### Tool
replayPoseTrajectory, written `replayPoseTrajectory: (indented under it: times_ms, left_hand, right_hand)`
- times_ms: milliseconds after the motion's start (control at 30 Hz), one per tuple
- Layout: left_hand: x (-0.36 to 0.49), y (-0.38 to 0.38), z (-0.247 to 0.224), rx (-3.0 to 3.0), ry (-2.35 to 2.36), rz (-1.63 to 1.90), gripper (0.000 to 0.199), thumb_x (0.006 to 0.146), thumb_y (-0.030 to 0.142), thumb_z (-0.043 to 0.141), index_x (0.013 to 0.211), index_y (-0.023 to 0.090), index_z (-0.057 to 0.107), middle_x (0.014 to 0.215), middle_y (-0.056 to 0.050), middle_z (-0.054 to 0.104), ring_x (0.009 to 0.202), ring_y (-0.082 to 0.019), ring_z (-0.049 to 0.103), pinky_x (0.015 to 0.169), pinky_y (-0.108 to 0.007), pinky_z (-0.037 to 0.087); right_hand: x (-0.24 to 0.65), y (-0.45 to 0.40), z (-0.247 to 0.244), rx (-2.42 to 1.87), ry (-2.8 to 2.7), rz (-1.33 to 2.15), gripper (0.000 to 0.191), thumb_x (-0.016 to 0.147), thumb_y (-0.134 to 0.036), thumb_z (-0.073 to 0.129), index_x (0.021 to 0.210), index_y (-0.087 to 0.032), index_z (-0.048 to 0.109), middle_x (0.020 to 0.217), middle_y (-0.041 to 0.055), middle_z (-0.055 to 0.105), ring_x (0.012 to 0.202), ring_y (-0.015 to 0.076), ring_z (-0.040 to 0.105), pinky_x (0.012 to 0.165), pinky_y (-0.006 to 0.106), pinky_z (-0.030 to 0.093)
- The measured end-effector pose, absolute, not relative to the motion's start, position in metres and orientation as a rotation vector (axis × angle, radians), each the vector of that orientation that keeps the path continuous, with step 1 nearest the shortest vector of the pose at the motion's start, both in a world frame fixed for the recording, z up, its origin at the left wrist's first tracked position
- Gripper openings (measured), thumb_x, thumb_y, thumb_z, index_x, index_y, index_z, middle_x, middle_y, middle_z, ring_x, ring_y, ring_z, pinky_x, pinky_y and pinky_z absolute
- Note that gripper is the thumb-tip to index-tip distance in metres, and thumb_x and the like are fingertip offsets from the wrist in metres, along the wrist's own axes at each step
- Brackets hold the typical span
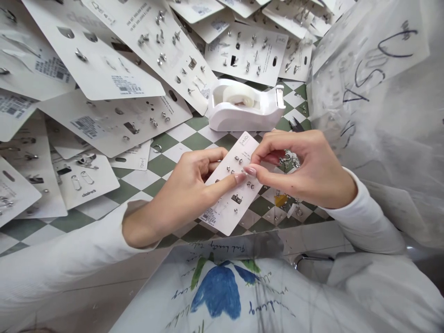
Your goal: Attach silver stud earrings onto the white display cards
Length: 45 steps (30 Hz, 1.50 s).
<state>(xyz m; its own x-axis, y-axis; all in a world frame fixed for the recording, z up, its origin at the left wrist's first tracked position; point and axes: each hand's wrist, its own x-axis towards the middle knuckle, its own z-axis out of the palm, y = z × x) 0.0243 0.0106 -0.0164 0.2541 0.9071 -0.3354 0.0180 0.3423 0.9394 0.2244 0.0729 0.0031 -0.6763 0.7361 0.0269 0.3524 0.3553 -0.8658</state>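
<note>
A white earring card is held tilted over the checkered table, studded with small metal earring backs and posts, its barcode at the lower left. My left hand grips it, thumb lying across the face and fingers behind. My right hand pinches with thumb and index finger at the card's right side, close to my left thumb tip. Whatever is between those fingertips is too small to make out. Just beyond and below my right hand lies a pile of loose small metal jewelry pieces.
A white tape dispenser stands behind the card. Many other earring cards are heaped at the left and back. At the right is a large clear plastic bag with handwriting. Dark-tipped pliers or scissors lie beside the dispenser.
</note>
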Motion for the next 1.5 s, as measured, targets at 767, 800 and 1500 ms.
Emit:
replayPoseTrajectory:
  times_ms: [767, 800, 1500]
  left_hand:
    - [0.027, 0.01, -0.012, 0.91, 1.175, 0.767, 0.017, 0.081, 0.013, 0.081, 0.097, 0.015, 0.074, 0.081, 0.0, 0.075, 0.058, -0.01, 0.064, 0.045, -0.013, 0.05]
    - [0.027, 0.01, -0.013, 0.913, 1.171, 0.773, 0.017, 0.081, 0.012, 0.081, 0.097, 0.015, 0.074, 0.081, 0.001, 0.075, 0.058, -0.01, 0.064, 0.045, -0.013, 0.05]
    - [0.026, 0.009, -0.021, 1.253, 1.19, 0.817, 0.007, 0.087, 0.014, 0.074, 0.085, 0.017, 0.069, 0.073, 0.004, 0.059, 0.061, -0.008, 0.047, 0.049, -0.018, 0.037]
  right_hand:
    - [0.232, 0.079, 0.004, -1.018, -2.246, 1.464, 0.013, 0.09, -0.018, 0.071, 0.077, -0.015, 0.069, 0.071, 0.0, 0.058, 0.065, 0.0114, 0.043, 0.059, 0.027, 0.038]
    - [0.232, 0.08, 0.004, -1.016, -2.257, 1.464, 0.013, 0.091, -0.018, 0.07, 0.078, -0.016, 0.069, 0.072, 0.0002, 0.058, 0.066, 0.0116, 0.043, 0.06, 0.027, 0.038]
    - [0.224, 0.068, 0.003, -1.174, -2.272, 1.275, 0.014, 0.093, -0.017, 0.065, 0.08, -0.018, 0.065, 0.077, 0.0002, 0.064, 0.07, 0.0141, 0.054, 0.065, 0.03, 0.043]
